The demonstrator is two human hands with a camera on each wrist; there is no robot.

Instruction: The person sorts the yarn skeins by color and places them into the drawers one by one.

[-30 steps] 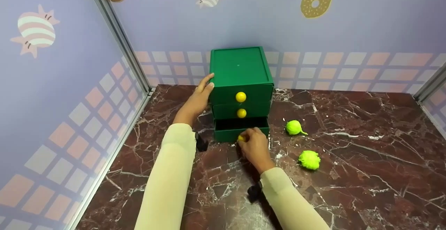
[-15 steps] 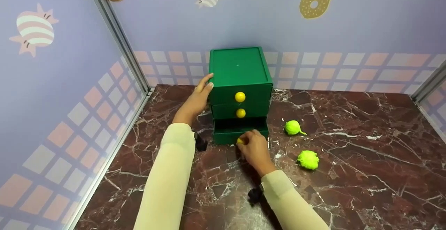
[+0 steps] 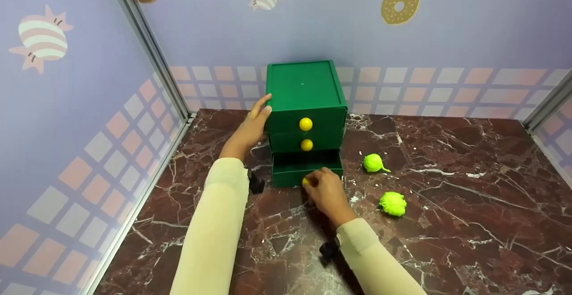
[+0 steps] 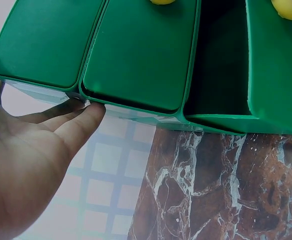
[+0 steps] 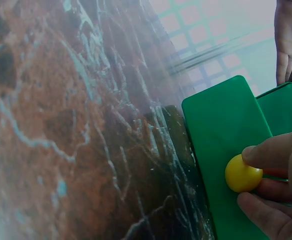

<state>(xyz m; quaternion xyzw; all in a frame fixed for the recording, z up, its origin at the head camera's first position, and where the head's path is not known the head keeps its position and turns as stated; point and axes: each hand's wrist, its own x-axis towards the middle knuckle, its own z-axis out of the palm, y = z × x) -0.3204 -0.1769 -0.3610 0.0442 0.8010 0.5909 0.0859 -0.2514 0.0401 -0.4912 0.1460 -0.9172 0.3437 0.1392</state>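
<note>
A green cabinet [image 3: 304,85] with three drawers and yellow knobs stands against the back wall. Its bottom drawer [image 3: 286,178] is pulled partway out, and the dark inside shows nothing lying in it. My right hand [image 3: 327,192] pinches that drawer's yellow knob [image 5: 243,173] between thumb and fingers. At the cabinet's left side my left hand [image 3: 250,127] rests with extended fingers [image 4: 83,122] against the side wall, its thumb up near the top front corner. Both upper drawers are closed, with the upper knob [image 3: 305,124] and the middle knob [image 3: 306,145] uncovered.
Two bright lime-green soft balls lie on the marbled tabletop [image 3: 447,223] right of the cabinet: a smooth one [image 3: 372,163] with a tail and a shaggy one [image 3: 393,204] nearer. Printed wall panels [image 3: 201,27] enclose the left and back.
My right hand has drawn the bottom drawer a little farther out toward me, widening its opening. My left hand has stayed at the cabinet's side, and both balls lie still.
</note>
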